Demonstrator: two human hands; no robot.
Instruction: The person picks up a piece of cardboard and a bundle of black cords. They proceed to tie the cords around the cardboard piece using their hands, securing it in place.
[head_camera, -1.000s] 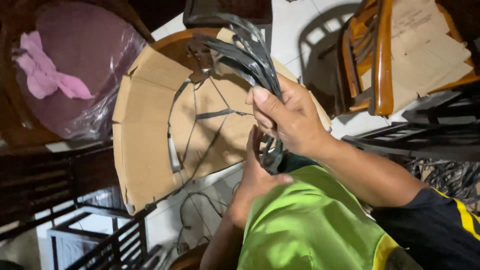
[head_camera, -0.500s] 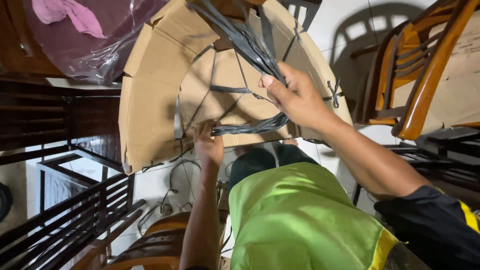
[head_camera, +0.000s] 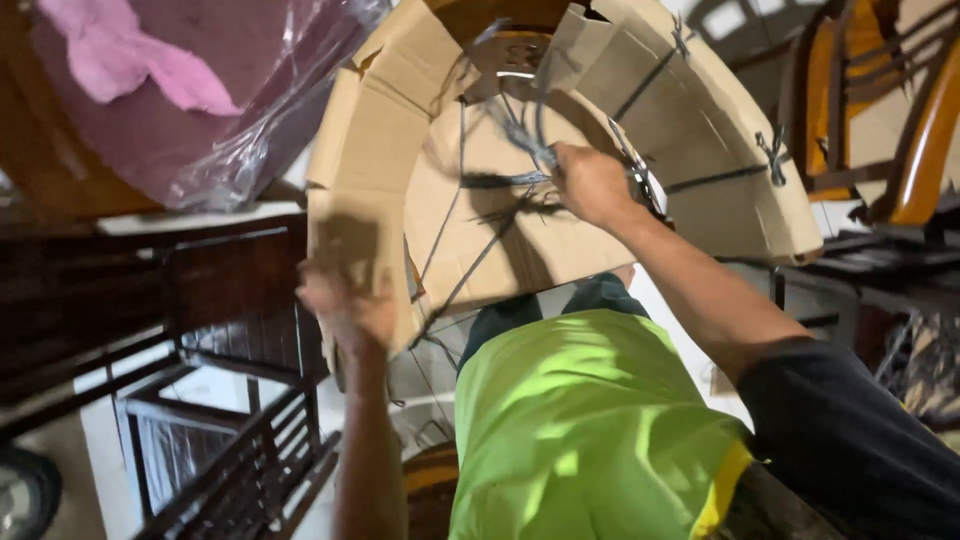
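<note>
Right hand grip clamped on dark straps at 12 o'clock, over the cardboard-wrapped round piece. Left hand at 9 o'clock, blurred, touching the cardboard edge; cannot tell its grip.

Pink cloth under plastic; orange chair.

Matt brown cardboard wraps the round piece, creased and rough at its cut edges, bound by thin dark plastic straps. At ten o'clock, glossy clear plastic film covers maroon upholstery with a soft pink cloth. At two o'clock, a chair of glossy varnished wood.
</note>
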